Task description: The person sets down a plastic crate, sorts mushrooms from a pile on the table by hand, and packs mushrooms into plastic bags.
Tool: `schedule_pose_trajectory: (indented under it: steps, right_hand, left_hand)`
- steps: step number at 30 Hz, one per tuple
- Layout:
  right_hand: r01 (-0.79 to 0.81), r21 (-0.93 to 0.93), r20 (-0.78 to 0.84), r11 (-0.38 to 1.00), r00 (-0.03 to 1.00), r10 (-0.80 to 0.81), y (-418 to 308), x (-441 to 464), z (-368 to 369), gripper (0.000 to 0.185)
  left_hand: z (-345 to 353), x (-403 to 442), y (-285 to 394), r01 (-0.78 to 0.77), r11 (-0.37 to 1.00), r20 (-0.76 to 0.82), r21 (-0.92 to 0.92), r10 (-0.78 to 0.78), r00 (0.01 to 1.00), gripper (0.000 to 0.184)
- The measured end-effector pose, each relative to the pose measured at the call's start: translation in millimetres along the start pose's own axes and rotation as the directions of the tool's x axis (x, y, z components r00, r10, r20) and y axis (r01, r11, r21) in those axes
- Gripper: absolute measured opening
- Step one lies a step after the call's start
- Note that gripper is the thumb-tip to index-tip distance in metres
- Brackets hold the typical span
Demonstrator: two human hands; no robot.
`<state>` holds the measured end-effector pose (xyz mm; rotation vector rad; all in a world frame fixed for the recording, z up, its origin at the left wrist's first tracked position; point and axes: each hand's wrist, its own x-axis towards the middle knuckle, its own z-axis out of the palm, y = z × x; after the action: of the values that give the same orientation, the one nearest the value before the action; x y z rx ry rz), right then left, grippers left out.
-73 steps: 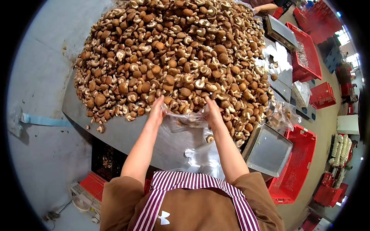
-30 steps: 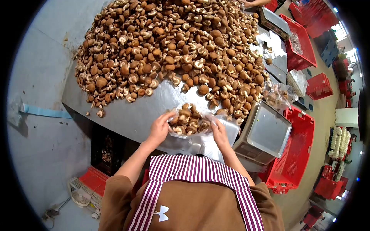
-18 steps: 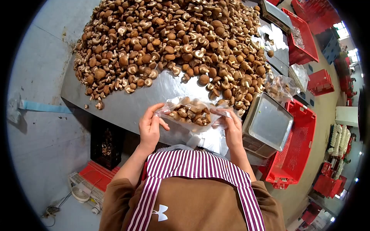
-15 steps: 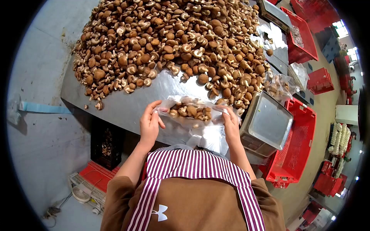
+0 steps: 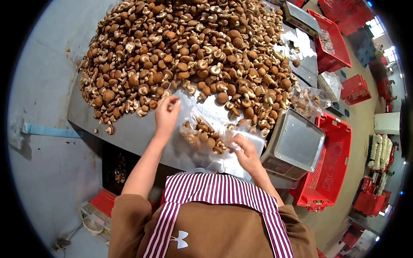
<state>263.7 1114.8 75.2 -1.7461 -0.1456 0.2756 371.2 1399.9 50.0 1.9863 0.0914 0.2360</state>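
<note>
A clear plastic bag of brown mushrooms (image 5: 205, 136) hangs tilted above the front of the metal table, its plastic blurred by motion. My right hand (image 5: 246, 151) pinches the bag's right end, fingers closed on the gathered plastic. Higher up, my left hand (image 5: 167, 115) is at the bag's upper left corner, with its fingers curled together, seemingly on the plastic; the exact grip is hard to see. Just beyond it spreads a large heap of loose mushrooms (image 5: 185, 56). More clear plastic bags (image 5: 245, 144) lie under and beside the right hand.
A scale with a metal pan (image 5: 300, 139) stands at the right, beside a red crate (image 5: 329, 165). Behind it lies a filled bag of mushrooms (image 5: 307, 101). Another scale (image 5: 301, 18) and a red crate (image 5: 333, 43) are farther back. A wall (image 5: 43, 94) rises at the left.
My left hand has moved up toward the heap, while my right hand has shifted down and left. The bag has gone from level to tilted, its right end lower.
</note>
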Motion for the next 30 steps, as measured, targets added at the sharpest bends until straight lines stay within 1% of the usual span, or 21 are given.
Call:
schedule_pose_trajectory:
  steps: [1,2,3,4,6,8,9,10,11,12,13,14,16,17,18,20,22,24,26,28,30]
  right_hand:
    - [0.108,-0.153,0.050,0.982,0.994,-0.102,1.7,1.1,1.9,0.014]
    - [0.136,-0.195,0.090,0.971,0.989,-0.120,-6.4,2.4,3.6,0.013]
    - [0.154,-0.199,0.119,0.968,0.984,-0.132,-17.6,3.8,5.0,0.013]
    - [0.171,-0.203,0.147,0.964,0.979,-0.143,-25.0,4.8,7.0,0.013]
    - [0.093,-0.110,0.189,0.990,0.979,-0.071,-26.3,4.9,11.5,0.013]
    - [-0.022,0.083,0.209,0.996,0.978,0.004,-26.1,6.9,13.4,0.013]
    - [-0.020,0.081,0.206,0.997,0.979,0.003,-26.8,7.9,10.8,0.013]
    - [-0.134,0.256,0.132,0.957,0.986,0.103,-28.7,8.7,7.0,0.014]
    - [-0.226,0.429,0.077,0.874,0.974,0.214,-32.3,10.1,2.5,0.015]
    - [-0.204,0.496,-0.023,0.844,0.969,0.248,-37.6,14.4,-5.5,0.015]
    - [-0.099,0.586,-0.108,0.804,0.974,0.198,-45.0,19.9,-14.8,0.015]
    - [0.012,0.662,-0.195,0.750,0.968,0.156,-51.7,26.0,-25.5,0.014]
    - [0.122,0.712,-0.331,0.692,0.927,0.177,-59.4,33.3,-56.1,0.013]
    - [0.220,0.688,-0.404,0.691,0.908,0.113,-70.1,37.9,-71.1,0.015]
    - [0.315,0.657,-0.474,0.684,0.879,0.051,-81.5,42.0,-86.3,0.016]
    - [0.495,0.513,-0.680,0.701,0.733,-0.019,-92.5,46.2,-117.4,0.018]
    - [0.608,0.310,-0.739,0.731,0.638,-0.217,-98.2,45.3,-147.0,0.021]
    - [0.659,0.198,-0.737,0.726,0.588,-0.333,-93.2,45.8,-173.8,0.022]
    - [0.654,0.188,-0.763,0.733,0.567,-0.310,-79.2,46.6,-189.4,0.023]
    - [0.555,0.106,-0.854,0.825,0.476,-0.210,-61.6,50.4,-198.2,0.021]
    - [0.445,0.123,-0.873,0.887,0.474,-0.117,-28.1,55.3,-214.5,0.018]
  left_hand:
    - [12.3,13.3,-5.0,0.014,0.995,0.074,0.097,-0.021,0.997,0.020]
    - [27.5,24.9,-12.3,0.020,0.981,0.144,0.194,-0.048,0.988,0.020]
    - [48.7,33.5,-33.0,0.067,0.950,0.219,0.306,-0.139,0.966,0.027]
    - [59.1,38.9,-24.5,-0.026,0.877,0.276,0.481,-0.123,0.953,0.040]
    - [87.8,43.7,-38.4,-0.088,0.816,0.312,0.571,-0.117,0.943,0.052]
    - [107.0,48.6,-45.7,-0.022,0.744,0.342,0.668,-0.281,0.897,0.055]
    - [112.6,46.6,-50.7,-0.028,0.723,0.319,0.690,-0.269,0.909,0.055]
    - [115.7,46.5,-57.1,-0.030,0.725,0.321,0.688,-0.267,0.909,0.055]
    - [116.4,47.2,-64.5,-0.007,0.763,0.302,0.646,-0.247,0.921,0.055]
    - [118.0,48.1,-71.9,0.017,0.798,0.280,0.602,-0.231,0.932,0.054]
    - [113.9,52.5,-63.4,0.108,0.840,0.331,0.532,-0.324,0.886,0.047]
    - [112.7,52.9,-69.5,0.110,0.838,0.330,0.535,-0.327,0.886,0.047]
    - [106.1,50.2,-94.0,0.327,0.942,0.379,0.080,-0.332,0.864,0.046]
    - [106.5,46.6,-115.7,0.315,0.910,0.455,-0.270,-0.167,0.875,0.049]
    - [100.2,45.9,-106.6,0.317,0.910,0.451,-0.268,-0.173,0.876,0.049]
    - [80.6,45.0,-66.0,0.531,0.782,0.521,-0.328,-0.319,0.792,0.054]
    - [68.9,40.9,-48.3,0.568,0.729,0.538,-0.382,-0.324,0.778,0.053]
    - [60.6,34.3,-35.9,0.618,0.590,0.574,-0.520,-0.295,0.764,0.052]
    - [52.7,28.5,-29.5,0.632,0.552,0.583,-0.544,-0.293,0.758,0.054]
    - [49.5,22.5,-32.5,0.647,0.414,0.613,-0.641,-0.231,0.755,0.054]
    - [43.0,17.1,-28.7,0.656,0.371,0.622,-0.657,-0.224,0.750,0.050]
